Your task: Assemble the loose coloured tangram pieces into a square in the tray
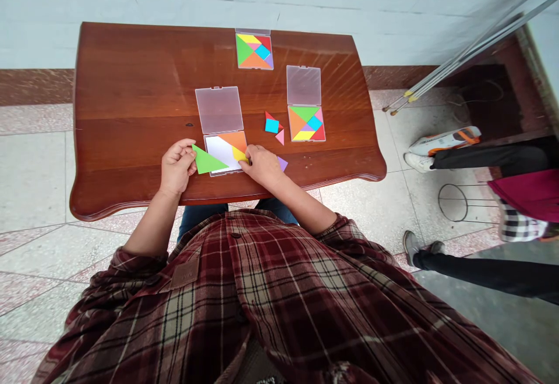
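Observation:
On the brown wooden table (131, 93) lies an open clear tangram case (222, 148) with its lid (219, 109) folded back. An orange triangle (234, 139) sits in its top right corner. My left hand (177, 166) pinches a large green triangle (207, 161) at the case's left edge. My right hand (262, 164) has its fingers closed on a yellow piece (239, 154) at the case's lower right. A purple piece (282, 163) peeks out beside my right hand.
Loose red, blue and pink pieces (273, 126) lie right of the case. A second open case (306, 123) holds a full tangram, its lid (303, 85) behind it. A third filled case (254, 50) sits at the far edge. Another person's legs (471, 157) are at the right.

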Demonstrator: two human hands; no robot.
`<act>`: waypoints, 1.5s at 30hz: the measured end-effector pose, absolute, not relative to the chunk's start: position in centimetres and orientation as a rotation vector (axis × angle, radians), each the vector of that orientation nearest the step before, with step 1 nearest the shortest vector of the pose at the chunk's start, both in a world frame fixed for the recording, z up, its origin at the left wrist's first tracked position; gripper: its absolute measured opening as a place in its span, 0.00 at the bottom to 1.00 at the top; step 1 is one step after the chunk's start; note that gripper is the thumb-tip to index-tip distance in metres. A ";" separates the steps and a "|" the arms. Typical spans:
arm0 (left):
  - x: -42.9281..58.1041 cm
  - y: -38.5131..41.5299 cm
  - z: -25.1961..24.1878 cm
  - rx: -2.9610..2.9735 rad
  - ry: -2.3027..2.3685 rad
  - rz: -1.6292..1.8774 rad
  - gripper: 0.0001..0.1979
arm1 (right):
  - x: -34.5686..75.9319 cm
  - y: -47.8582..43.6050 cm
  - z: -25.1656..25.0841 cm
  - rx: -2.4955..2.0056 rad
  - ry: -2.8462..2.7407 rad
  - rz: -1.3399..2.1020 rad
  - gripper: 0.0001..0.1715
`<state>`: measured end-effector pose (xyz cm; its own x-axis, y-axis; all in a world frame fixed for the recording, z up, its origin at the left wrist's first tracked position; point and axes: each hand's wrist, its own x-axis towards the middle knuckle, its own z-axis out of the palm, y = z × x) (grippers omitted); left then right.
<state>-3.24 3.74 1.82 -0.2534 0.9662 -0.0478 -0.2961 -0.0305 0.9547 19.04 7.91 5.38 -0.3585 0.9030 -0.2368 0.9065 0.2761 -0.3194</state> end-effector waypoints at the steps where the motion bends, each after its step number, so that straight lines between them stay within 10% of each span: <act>1: -3.2 3.7 1.8 0.840 1.167 1.517 0.16 | 19.3 8.1 5.3 1.796 2.512 -0.669 0.09; 45: -3.1 3.7 2.1 0.827 1.188 1.522 0.17 | 21.9 9.0 3.8 2.031 2.729 -1.033 0.08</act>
